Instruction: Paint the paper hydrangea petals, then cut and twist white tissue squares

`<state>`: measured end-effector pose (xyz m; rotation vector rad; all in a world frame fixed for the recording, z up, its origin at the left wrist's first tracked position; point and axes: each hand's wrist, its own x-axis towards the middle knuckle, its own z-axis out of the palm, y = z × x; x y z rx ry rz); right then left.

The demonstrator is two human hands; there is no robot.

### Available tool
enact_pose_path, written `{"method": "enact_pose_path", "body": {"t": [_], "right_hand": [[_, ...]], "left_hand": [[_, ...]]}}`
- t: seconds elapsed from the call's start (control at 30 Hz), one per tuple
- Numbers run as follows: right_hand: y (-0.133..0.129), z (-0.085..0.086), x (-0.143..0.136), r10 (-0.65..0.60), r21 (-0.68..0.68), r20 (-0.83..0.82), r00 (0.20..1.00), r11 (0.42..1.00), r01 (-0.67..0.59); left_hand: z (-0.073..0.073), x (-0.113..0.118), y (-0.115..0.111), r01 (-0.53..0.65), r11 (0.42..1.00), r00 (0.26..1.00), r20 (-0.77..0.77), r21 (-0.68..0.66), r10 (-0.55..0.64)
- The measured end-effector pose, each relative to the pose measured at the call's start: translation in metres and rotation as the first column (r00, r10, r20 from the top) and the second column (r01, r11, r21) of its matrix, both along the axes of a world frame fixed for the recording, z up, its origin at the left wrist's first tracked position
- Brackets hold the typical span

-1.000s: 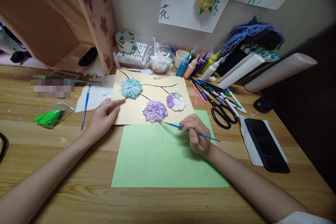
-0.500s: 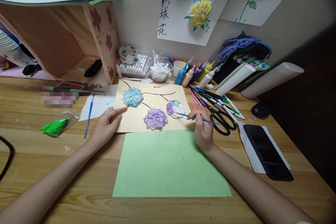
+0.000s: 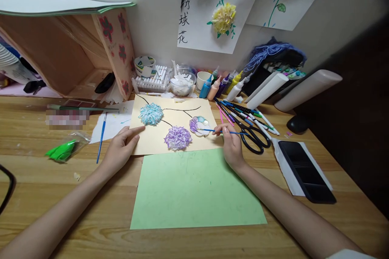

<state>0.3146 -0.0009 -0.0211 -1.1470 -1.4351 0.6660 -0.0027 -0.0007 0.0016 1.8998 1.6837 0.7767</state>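
My right hand [image 3: 231,145] pinches a thin blue paintbrush [image 3: 209,130], its tip on the flower-shaped paint palette [image 3: 194,125], which has purple and teal paint in its wells. The palette lies on a cream sheet of paper [image 3: 148,141] with drawn black stems. Two ruffled flowers sit on the same sheet: a blue-and-white one [image 3: 151,114] and a purple-and-white one [image 3: 178,138]. Against the sheet's left edge rests my left hand [image 3: 122,145], index finger stretched out and thumb apart, holding nothing.
A green sheet [image 3: 197,194] lies in front. Black-handled scissors [image 3: 255,138] and several pens are right of my right hand; a black case [image 3: 305,170] lies farther right. Paint bottles [image 3: 206,88] line the back. Another blue brush [image 3: 101,139] lies at left near a green item in plastic [image 3: 62,150].
The whole view has shifted slightly, moving most things a little to the left in the picture. Both hands keep nearly the same pose, and the brush tip stays at the palette.
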Motion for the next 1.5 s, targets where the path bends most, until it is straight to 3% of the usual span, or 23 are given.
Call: {"method": "enact_pose_path", "body": {"t": [0.3, 0.53, 0.7, 1.0, 1.33, 1.5], "right_hand": [[-0.006, 0.005, -0.002, 0.045, -0.009, 0.199, 0.979, 0.999, -0.045], [-0.008, 0.002, -0.001, 0.017, 0.099, 0.149, 0.989, 0.995, -0.032], [-0.008, 0.002, 0.0, 0.036, 0.058, 0.227, 0.973, 0.997, -0.05], [-0.008, 0.003, 0.0, -0.012, 0.168, 0.18, 0.984, 0.986, -0.019], [-0.007, 0.003, 0.001, -0.033, 0.121, 0.183, 0.983, 0.993, 0.01], [-0.016, 0.005, -0.005, -0.056, 0.302, -0.013, 0.998, 0.952, 0.058]], "left_hand": [[-0.003, -0.002, 0.002, 0.0, 1.0, 1.0, 0.002, 0.01, 0.0], [-0.004, -0.002, 0.002, -0.009, 1.0, 1.0, -0.011, 0.018, 0.009], [-0.004, -0.002, 0.002, -0.011, 1.0, 1.0, -0.011, 0.013, 0.011], [-0.003, -0.002, 0.001, -0.016, 1.0, 1.0, 0.007, -0.008, 0.016], [-0.002, 0.0, 0.002, -0.014, 1.0, 1.0, 0.015, -0.015, 0.014], [-0.002, 0.0, 0.001, -0.007, 1.0, 1.0, 0.026, -0.006, 0.007]]}}
